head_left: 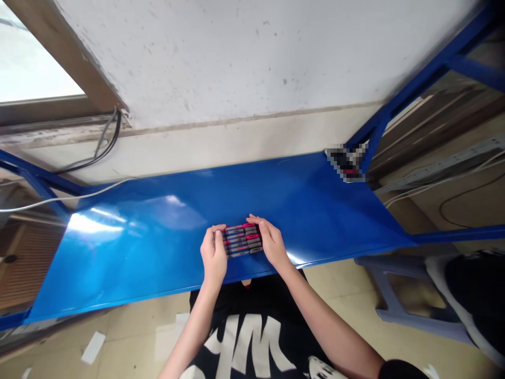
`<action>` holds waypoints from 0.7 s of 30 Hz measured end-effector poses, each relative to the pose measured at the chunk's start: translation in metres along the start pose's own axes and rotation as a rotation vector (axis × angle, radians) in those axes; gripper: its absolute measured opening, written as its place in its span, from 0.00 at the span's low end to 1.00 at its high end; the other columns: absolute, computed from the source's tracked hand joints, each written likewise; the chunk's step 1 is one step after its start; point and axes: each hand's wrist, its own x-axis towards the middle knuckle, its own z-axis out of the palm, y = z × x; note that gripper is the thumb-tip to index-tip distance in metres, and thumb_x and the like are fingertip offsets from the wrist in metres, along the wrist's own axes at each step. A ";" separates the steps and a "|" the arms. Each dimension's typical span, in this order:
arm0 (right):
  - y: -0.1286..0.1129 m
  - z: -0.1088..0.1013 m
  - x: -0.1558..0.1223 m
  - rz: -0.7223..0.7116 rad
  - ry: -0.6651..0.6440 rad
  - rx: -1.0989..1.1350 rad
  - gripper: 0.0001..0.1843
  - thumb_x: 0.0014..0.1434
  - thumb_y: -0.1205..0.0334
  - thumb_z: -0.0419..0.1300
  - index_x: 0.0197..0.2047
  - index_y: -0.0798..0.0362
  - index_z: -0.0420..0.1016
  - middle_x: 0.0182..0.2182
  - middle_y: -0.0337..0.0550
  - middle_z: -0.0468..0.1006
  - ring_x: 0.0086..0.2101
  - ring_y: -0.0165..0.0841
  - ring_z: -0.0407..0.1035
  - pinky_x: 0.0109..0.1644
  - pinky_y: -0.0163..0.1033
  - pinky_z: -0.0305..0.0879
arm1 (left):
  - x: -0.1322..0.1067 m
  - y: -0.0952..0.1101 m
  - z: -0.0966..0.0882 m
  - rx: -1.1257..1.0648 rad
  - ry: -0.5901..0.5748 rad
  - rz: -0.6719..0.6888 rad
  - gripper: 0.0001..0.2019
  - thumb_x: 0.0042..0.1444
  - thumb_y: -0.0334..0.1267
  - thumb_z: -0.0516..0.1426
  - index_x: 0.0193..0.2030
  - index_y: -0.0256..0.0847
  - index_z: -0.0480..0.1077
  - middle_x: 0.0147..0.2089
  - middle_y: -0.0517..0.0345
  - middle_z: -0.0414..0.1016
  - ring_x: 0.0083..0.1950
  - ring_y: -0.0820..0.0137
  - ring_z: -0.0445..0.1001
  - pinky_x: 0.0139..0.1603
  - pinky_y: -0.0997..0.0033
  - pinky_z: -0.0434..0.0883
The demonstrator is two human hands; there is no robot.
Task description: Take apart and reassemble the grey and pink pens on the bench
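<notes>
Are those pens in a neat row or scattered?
In a neat row: the pens lie side by side between the left hand and right hand.

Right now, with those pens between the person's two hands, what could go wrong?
The pens are held at their ends between the left hand and right hand, so easing either might let some slip. Dropped pens could roll over the nearby front edge of the glossy blue table to the floor.
</notes>
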 end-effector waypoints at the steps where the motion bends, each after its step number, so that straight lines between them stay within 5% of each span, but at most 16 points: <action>1: -0.001 0.000 0.000 0.019 0.004 0.010 0.25 0.74 0.45 0.47 0.48 0.48 0.83 0.52 0.49 0.84 0.59 0.44 0.74 0.70 0.56 0.62 | 0.000 0.001 0.000 0.008 0.015 -0.019 0.15 0.73 0.42 0.48 0.44 0.42 0.74 0.46 0.51 0.80 0.50 0.62 0.78 0.54 0.61 0.73; 9: 0.006 -0.011 0.014 -0.023 0.004 -0.108 0.15 0.69 0.51 0.57 0.47 0.47 0.83 0.51 0.48 0.83 0.58 0.46 0.74 0.68 0.56 0.63 | 0.004 -0.002 -0.004 -0.010 0.051 -0.036 0.13 0.71 0.42 0.50 0.44 0.42 0.74 0.45 0.53 0.79 0.48 0.63 0.77 0.53 0.64 0.71; 15: 0.013 -0.030 0.048 -0.111 -0.305 -0.343 0.13 0.65 0.58 0.60 0.50 0.43 0.83 0.57 0.46 0.78 0.61 0.47 0.67 0.68 0.61 0.61 | 0.021 -0.015 -0.023 -0.047 0.057 -0.012 0.10 0.69 0.41 0.52 0.43 0.41 0.72 0.44 0.53 0.80 0.49 0.63 0.78 0.53 0.63 0.73; 21: 0.008 -0.026 0.060 -0.168 -0.444 -0.475 0.07 0.64 0.61 0.62 0.37 0.46 0.84 0.61 0.49 0.74 0.63 0.51 0.61 0.67 0.67 0.56 | 0.020 -0.014 -0.019 0.119 -0.074 0.142 0.09 0.68 0.38 0.54 0.47 0.41 0.74 0.47 0.50 0.79 0.50 0.61 0.78 0.55 0.59 0.73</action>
